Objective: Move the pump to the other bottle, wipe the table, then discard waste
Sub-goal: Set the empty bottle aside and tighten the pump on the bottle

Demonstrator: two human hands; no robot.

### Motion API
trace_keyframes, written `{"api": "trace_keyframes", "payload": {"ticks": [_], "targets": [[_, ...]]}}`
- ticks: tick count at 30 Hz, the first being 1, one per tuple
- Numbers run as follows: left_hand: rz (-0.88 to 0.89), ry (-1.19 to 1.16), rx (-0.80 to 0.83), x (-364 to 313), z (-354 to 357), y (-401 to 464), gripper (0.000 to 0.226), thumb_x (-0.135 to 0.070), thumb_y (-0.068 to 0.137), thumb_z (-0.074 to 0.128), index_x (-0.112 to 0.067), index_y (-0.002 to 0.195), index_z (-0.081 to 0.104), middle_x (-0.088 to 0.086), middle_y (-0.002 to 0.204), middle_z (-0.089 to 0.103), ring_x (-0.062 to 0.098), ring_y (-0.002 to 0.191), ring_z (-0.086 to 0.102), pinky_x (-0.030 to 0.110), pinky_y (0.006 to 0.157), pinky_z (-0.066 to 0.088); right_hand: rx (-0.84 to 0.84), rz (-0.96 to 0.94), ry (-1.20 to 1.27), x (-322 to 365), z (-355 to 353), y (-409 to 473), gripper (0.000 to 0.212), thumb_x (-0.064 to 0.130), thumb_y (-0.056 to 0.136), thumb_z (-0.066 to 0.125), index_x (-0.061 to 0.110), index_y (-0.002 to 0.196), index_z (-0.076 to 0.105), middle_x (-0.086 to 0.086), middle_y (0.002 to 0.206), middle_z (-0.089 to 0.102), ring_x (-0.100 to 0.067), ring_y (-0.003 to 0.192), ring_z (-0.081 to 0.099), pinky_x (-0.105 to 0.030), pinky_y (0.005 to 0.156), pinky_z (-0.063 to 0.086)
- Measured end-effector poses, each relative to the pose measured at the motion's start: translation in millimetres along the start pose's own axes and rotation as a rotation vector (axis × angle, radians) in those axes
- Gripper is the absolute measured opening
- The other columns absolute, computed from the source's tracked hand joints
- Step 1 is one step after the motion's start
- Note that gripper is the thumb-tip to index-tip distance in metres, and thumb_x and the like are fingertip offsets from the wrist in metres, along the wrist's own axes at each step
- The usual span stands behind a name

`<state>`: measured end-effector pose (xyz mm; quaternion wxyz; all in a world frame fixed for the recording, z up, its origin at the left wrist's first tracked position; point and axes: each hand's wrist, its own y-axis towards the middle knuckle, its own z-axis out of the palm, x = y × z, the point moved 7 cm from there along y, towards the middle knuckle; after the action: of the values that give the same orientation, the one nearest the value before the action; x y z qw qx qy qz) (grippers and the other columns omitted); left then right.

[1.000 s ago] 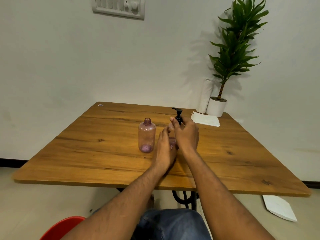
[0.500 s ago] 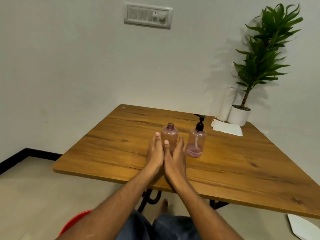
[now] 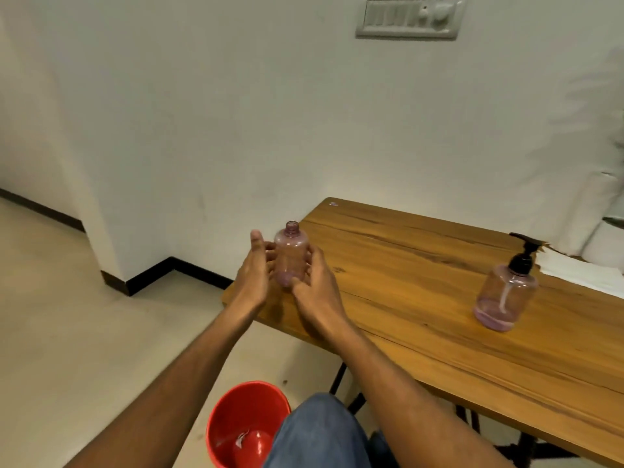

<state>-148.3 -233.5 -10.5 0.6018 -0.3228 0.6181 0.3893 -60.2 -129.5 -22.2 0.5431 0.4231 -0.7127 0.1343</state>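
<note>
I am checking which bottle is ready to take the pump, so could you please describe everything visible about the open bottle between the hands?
The open bottle looks like clear, pink-tinted plastic, with rounded shoulders and a short threaded neck bearing no cap or pump. A little pink residue tints its base. It stands upright near the table's left corner. The left hand and right hand flank it, fingers at its sides; a firm grip cannot be confirmed.
</note>
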Motion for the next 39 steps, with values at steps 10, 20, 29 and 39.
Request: {"api": "trace_keyframes", "payload": {"ticks": [10, 20, 29, 39], "targets": [[0.010, 0.231, -0.227, 19, -39, -10, 0.066, -0.065, 0.107, 0.024, -0.021, 0.153, 0.040, 0.013, 0.153, 0.053, 0.032, 0.138, 0.056, 0.045, 0.111, 0.048, 0.086, 0.060, -0.065, -7, 22, -3, 0.105, 0.024, 0.090, 0.079, 0.032, 0.167, 0.009, -0.002, 0.172, 0.029, -0.025, 0.155, 0.036, -0.045, 0.120, 0.042], [0.645, 0.398, 0.135, -33, 96, -50, 0.019, -0.045, 0.103, 0.059, -0.043, 0.122, 0.060, -0.016, 0.115, 0.066, -0.009, 0.111, 0.060, 0.024, 0.095, 0.054, -1.128, -0.463, -0.272, 25, -249, -95, 0.061, 0.013, 0.084, 0.077, 0.014, 0.138, 0.050, -0.006, 0.135, 0.049, -0.014, 0.122, 0.052, -0.026, 0.100, 0.050], [0.316, 0.736, 0.414, 42, 160, -34, 0.079, -0.049, 0.098, 0.067, -0.034, 0.165, 0.028, -0.005, 0.162, 0.046, 0.019, 0.146, 0.047, 0.046, 0.115, 0.047, -0.582, -0.084, -0.326, -57, -311, -55, 0.110, 0.017, 0.089, 0.082, 0.055, 0.161, 0.008, -0.002, 0.147, 0.052, -0.018, 0.102, 0.070, -0.042, 0.069, 0.063], [0.424, 0.825, 0.378, 46, 164, -31, 0.063, -0.053, 0.097, 0.065, -0.031, 0.153, 0.047, -0.008, 0.150, 0.056, 0.014, 0.136, 0.053, 0.039, 0.106, 0.049, -0.760, -0.183, -0.429, -69, -322, -66, 0.093, 0.030, 0.080, 0.070, 0.054, 0.154, 0.017, -0.003, 0.113, 0.062, -0.017, 0.086, 0.066, -0.035, 0.064, 0.058]]}}
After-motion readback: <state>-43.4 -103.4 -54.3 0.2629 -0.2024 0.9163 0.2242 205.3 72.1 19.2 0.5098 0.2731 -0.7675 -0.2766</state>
